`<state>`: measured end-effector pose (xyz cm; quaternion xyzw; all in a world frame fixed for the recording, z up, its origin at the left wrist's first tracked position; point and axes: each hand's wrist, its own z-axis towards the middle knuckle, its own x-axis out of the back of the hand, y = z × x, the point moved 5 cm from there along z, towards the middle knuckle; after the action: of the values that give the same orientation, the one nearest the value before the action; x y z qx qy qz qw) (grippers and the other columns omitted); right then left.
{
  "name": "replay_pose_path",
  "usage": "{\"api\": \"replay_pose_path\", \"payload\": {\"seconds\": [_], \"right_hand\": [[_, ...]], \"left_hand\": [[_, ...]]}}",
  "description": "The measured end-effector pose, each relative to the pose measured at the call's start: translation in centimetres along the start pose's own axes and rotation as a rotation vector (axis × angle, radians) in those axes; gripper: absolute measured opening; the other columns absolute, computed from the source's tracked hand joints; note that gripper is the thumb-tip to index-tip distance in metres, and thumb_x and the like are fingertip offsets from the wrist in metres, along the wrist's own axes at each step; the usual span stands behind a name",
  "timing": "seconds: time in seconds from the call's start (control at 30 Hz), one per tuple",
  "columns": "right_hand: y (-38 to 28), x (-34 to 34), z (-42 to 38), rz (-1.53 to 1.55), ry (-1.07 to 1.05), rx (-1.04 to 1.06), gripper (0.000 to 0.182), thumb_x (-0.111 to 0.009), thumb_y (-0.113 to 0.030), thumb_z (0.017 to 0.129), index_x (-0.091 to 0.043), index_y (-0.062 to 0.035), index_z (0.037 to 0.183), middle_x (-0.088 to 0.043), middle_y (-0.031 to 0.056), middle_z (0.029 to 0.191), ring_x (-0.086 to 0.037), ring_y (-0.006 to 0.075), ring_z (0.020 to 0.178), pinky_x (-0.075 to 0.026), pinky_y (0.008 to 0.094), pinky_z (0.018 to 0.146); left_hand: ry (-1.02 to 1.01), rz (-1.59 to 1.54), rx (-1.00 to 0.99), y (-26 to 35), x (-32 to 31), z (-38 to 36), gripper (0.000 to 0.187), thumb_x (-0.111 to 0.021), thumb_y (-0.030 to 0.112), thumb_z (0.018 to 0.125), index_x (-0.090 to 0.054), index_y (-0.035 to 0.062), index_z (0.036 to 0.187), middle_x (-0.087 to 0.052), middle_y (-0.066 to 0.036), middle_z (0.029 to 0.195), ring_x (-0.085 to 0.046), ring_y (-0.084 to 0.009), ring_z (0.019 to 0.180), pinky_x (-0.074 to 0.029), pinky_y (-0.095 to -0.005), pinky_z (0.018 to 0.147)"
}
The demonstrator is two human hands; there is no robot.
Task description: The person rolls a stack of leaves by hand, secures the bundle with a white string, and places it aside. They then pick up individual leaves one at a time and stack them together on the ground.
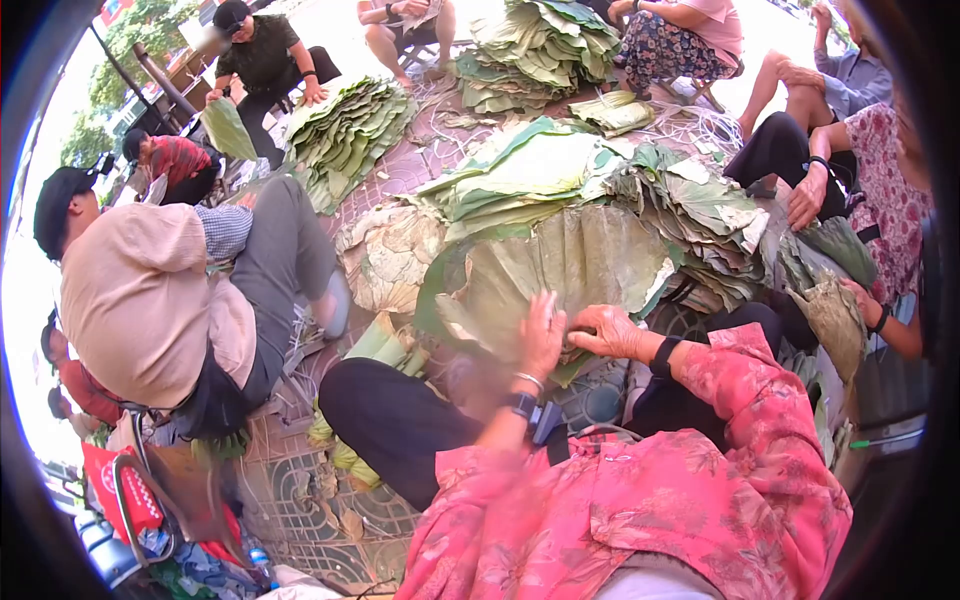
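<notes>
A large, folded, brownish-green lotus leaf (575, 260) lies in front of me, its near edge under my hands. My left hand (541, 340), slightly blurred, rests against this edge with its fingers stretched out. Right beside it, my right hand (606, 333) has bent fingers closed on the leaf's near edge; the fingertips are partly hidden. Behind this leaf is a stack of pale green lotus leaves (530, 165). Darker, curled lotus leaves (690, 215) are piled to its right, and a dry, pale brown leaf bundle (392, 252) sits to its left.
More leaf stacks (540, 50) stand farther back, including a stack (350, 135) beside a person in dark clothes. A person in a beige shirt (140, 290) sits close on the left. At right, another person's hand (808, 197) touches leaves. A red bag (120, 490) is at lower left.
</notes>
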<state>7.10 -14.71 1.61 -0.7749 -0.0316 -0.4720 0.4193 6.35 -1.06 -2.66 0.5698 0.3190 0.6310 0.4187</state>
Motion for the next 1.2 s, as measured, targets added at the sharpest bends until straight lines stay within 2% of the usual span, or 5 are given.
{"api": "replay_pose_path", "payload": {"seconds": [0.1,0.37,0.83,1.1,1.2], "right_hand": [[-0.3,2.5,0.0,-0.502,0.462,0.242,0.044,-0.058,-0.034,0.075,-0.052,-0.0104,0.112,-0.047,0.0119,0.121,-0.040,0.0316,0.116,-0.036,0.0479,0.086],[4.3,1.8,-0.3,-0.459,0.245,-0.175,0.065,-0.043,-0.055,0.081,-0.035,-0.0161,0.133,-0.024,0.0142,0.141,-0.020,0.0346,0.130,-0.027,0.0562,0.093],[18.7,19.2,-3.7,-0.422,0.892,-0.560,0.045,-0.056,-0.010,0.067,-0.052,-0.0093,0.111,-0.052,0.0114,0.116,-0.045,0.0287,0.112,-0.037,0.0448,0.089],[25.1,18.3,-5.2,-0.180,0.861,-0.772,0.030,-0.053,-0.023,0.076,-0.060,-0.0110,0.102,-0.060,0.0140,0.104,-0.054,0.0308,0.101,-0.040,0.0456,0.084],[25.4,21.6,-7.4,-0.104,1.279,-0.661,0.022,-0.053,-0.023,0.079,-0.062,-0.0052,0.088,-0.061,0.0187,0.084,-0.058,0.0353,0.080,-0.045,0.0397,0.069]], "left_hand": [[-0.020,0.588,-0.089,1.3,-2.0,-1.7,0.048,-0.047,0.034,0.086,-0.040,0.0129,0.129,-0.032,-0.018,0.136,-0.024,-0.0355,0.129,-0.024,-0.0495,0.101],[-0.132,0.623,0.290,3.0,-0.9,-1.7,0.064,-0.054,0.049,0.077,-0.033,0.0258,0.134,-0.009,-0.017,0.145,0.001,-0.0397,0.133,-0.009,-0.0724,0.091],[-0.155,0.640,0.314,2.2,-1.4,-1.4,0.070,-0.054,0.053,0.075,-0.031,0.0269,0.135,-0.005,-0.017,0.146,0.003,-0.0406,0.133,-0.009,-0.0722,0.090],[-0.148,0.665,0.322,2.7,-1.3,-1.3,0.069,-0.054,0.053,0.075,-0.032,0.0266,0.135,-0.006,-0.017,0.146,0.001,-0.0402,0.133,-0.009,-0.0721,0.090],[-0.136,0.652,0.307,2.5,-1.4,-1.3,0.069,-0.054,0.053,0.075,-0.032,0.0267,0.135,-0.006,-0.017,0.146,0.002,-0.0400,0.133,-0.009,-0.0722,0.090]]}}
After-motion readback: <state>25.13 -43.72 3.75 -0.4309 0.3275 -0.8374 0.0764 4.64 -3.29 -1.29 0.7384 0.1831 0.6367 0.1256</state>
